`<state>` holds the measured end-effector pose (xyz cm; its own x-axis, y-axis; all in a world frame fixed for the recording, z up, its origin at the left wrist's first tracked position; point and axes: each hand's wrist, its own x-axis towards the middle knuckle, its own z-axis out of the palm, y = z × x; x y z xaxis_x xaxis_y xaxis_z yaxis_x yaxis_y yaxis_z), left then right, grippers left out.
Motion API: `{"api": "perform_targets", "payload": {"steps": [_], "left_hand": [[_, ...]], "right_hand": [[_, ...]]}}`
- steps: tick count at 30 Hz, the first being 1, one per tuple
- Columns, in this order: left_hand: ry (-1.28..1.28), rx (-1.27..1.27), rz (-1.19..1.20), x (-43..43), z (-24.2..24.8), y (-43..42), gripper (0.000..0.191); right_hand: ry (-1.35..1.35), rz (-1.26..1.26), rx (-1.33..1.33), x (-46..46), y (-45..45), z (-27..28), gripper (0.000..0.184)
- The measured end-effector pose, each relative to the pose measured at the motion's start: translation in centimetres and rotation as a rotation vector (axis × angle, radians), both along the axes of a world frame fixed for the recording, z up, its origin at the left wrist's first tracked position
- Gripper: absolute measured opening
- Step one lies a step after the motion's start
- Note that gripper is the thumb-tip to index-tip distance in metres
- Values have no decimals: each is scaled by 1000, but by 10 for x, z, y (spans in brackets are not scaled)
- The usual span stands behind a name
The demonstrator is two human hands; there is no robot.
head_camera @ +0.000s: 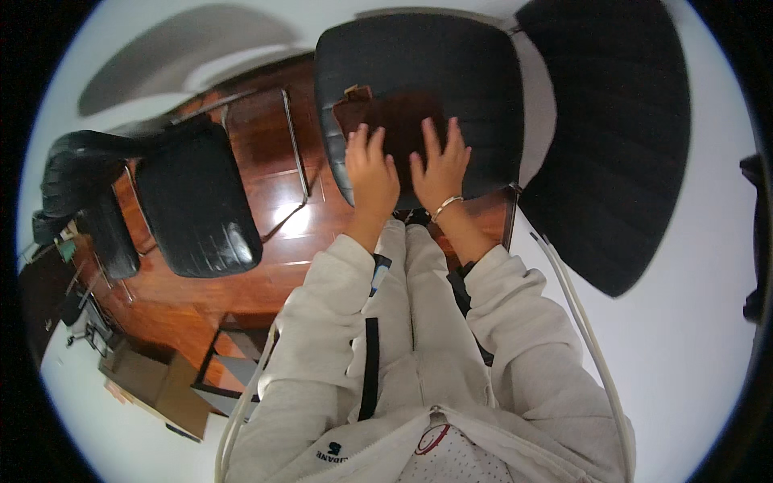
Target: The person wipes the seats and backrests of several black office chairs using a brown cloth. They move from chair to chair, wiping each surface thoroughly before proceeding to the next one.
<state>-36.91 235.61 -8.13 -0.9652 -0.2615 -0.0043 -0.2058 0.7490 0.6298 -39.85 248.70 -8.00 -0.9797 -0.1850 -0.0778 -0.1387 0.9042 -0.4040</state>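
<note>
A dark brown cloth-like or leathery item (401, 111) lies on the black padded seat (477, 66) of a chair in front of me. At its upper left corner is a small reddish-brown flap with a tan piece (359, 92). My left hand (371, 172) rests with spread fingers at the item's lower left part. My right hand (442, 166), a bracelet on its wrist, lies palm down at the item's lower right, fingers apart. Neither hand is closed around anything. What lies under the palms is hidden.
The chair's black backrest (610, 139) rises at the right against a white wall. To the left, more black chairs (196, 199) with metal legs stand on the glossy wooden floor (290, 284). An open cardboard box (187, 392) sits at the lower left. Pale cables (580, 314) hang beside my arms.
</note>
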Motion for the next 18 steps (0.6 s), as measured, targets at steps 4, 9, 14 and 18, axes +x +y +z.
{"api": "perform_targets", "payload": {"steps": [4, 9, 14, 18], "left_hand": [[-159, -113, -129, 18, -49, 3, 50], [-132, -281, -98, -29, -65, -22, 49], [-57, -381, -97, -93, -75, -59, 52], [53, -394, -57, -140, -86, -87, 54]], "right_hand": [[-159, 233, 307, 7, -10, -53, 62], [36, 290, 226, -50, -30, -79, 64], [164, 388, 194, -125, -64, -87, 63], [174, 381, 90, -186, -96, -81, 55]]}}
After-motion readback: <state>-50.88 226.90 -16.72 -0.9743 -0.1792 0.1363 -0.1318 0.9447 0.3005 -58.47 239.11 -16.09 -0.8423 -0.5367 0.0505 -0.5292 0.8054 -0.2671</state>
